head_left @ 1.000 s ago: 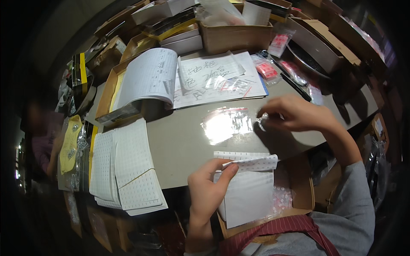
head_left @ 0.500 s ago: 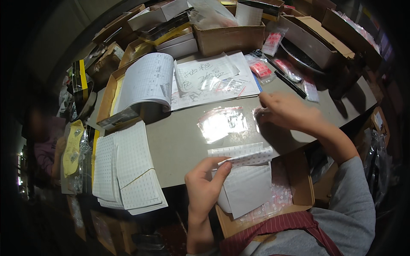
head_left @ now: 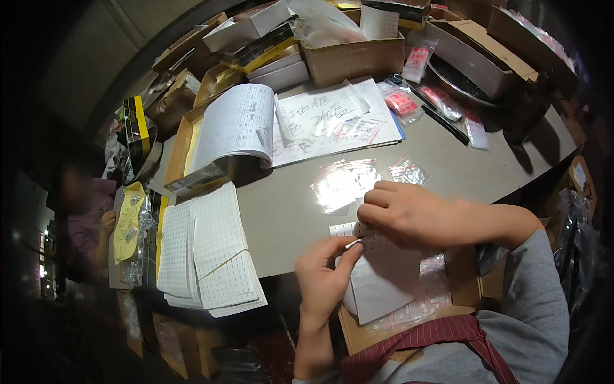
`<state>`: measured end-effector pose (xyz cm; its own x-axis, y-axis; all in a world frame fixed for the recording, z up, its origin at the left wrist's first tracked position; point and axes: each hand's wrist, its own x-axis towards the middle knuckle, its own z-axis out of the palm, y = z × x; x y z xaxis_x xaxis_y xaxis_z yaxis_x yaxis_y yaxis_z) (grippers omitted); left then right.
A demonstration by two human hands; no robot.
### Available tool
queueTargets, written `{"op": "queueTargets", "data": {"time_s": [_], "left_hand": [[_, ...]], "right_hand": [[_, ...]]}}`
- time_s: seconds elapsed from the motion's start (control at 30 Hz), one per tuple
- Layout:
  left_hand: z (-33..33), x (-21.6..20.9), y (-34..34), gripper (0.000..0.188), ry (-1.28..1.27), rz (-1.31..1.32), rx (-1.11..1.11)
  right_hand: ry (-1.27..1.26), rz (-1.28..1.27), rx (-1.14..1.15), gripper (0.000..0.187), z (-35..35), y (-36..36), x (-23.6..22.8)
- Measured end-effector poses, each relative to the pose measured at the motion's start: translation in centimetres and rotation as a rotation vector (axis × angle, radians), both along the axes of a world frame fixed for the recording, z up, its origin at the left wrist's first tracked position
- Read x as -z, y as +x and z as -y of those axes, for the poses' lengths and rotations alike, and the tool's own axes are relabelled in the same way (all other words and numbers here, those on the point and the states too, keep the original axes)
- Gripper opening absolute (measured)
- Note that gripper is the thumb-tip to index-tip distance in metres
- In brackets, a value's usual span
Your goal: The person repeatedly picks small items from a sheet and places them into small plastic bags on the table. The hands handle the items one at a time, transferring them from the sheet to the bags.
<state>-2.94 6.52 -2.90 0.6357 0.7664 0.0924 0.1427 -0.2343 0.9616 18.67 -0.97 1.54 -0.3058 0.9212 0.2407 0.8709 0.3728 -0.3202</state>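
Our left hand [head_left: 325, 272] pinches the white paper sheets [head_left: 387, 288], lower centre of frame | our right hand [head_left: 409, 216] bends over their top edge; whether it grips, we cannot tell | clear bags [head_left: 345, 182] lie just above, near frame centre

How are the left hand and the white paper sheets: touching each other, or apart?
Touching. The head view shows the left hand pinching the white paper sheets at their upper edge, between thumb and index finger.

Bright glare on clear bags [head_left: 345, 184]; pic edges v. dark, fisheye-bent.
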Motion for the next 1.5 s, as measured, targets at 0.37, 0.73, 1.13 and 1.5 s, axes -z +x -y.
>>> {"op": "queueTargets", "data": {"time_s": [0.37, 0.73, 1.13, 1.5], "left_hand": [[0.0, 0.3, 0.3, 0.014, -0.125, 0.059, -0.009], [-0.3, 0.6, 0.4, 0.014, -0.108, 0.11, 0.009], [-0.7, -0.1, -0.2, 0.015, -0.198, 0.073, 0.074], [-0.7, -0.5, -0.3, 0.014, -0.24, 0.09, 0.111]], "right_hand": [[-0.34, -0.314, 0.325, 0.02, 1.2, 8.0, -4.2], [-0.304, -0.028, 0.435, 0.027, 1.8, 8.2, -0.4], [-0.349, -0.167, 0.254, 0.02, 1.5, 10.6, -1.9], [-0.302, 0.086, 0.449, 0.032, 1.3, 10.8, -0.3]]}}
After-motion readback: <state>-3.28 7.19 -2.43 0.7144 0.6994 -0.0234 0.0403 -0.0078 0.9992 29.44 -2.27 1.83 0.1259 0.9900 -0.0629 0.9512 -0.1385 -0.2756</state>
